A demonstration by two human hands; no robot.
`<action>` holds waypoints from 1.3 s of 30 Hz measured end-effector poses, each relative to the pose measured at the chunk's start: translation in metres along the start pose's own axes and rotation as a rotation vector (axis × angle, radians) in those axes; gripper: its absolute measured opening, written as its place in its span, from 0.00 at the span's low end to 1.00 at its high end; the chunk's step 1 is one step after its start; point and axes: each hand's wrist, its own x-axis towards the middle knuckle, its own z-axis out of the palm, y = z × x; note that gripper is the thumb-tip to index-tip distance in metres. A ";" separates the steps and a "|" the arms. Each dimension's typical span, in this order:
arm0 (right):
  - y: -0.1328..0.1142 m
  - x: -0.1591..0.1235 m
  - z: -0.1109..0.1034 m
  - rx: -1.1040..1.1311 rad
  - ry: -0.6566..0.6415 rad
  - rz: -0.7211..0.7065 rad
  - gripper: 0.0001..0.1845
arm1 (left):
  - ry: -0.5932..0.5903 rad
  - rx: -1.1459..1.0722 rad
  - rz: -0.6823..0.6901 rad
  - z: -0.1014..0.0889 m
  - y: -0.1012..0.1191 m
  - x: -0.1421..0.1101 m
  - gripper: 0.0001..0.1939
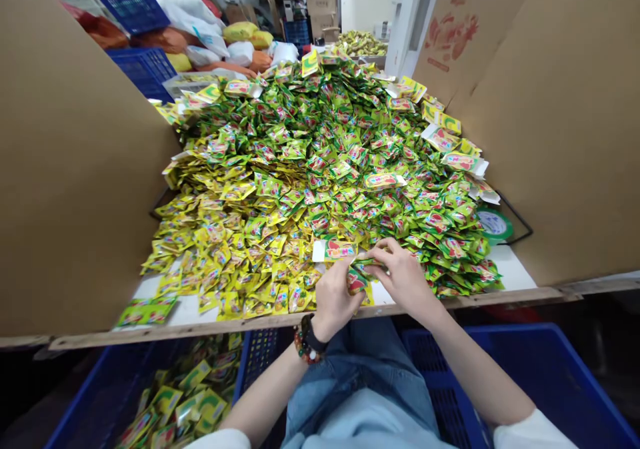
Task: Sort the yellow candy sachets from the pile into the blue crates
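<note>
Tightly clamped: fingers (379,248) of left hand (334,301) and right hand (403,279) on yellow-green sachets (341,250) at six o'clock of the heap (300,169). Blue crate (150,396) at seven o'clock.

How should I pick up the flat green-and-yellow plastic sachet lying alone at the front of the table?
Come from the front, over the wooden table edge, and pinch the green-and-yellow plastic sachet along its near long side. It lies flat on the white tabletop, apart from the sachet pile, so that side looks free.
</note>
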 end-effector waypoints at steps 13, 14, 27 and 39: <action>0.003 -0.028 0.056 0.003 0.034 -0.208 0.17 | 0.138 -0.199 -0.080 0.034 -0.022 -0.032 0.28; 0.005 -0.030 0.057 0.073 0.011 -0.208 0.17 | 0.152 -0.204 -0.083 0.034 -0.023 -0.035 0.29; 0.020 -0.034 0.079 0.831 -0.064 0.062 0.20 | 0.175 -0.210 0.022 0.041 -0.021 -0.041 0.36; 0.024 -0.038 0.084 0.563 -0.025 -0.124 0.21 | 0.100 -0.233 -0.032 0.045 -0.017 -0.040 0.31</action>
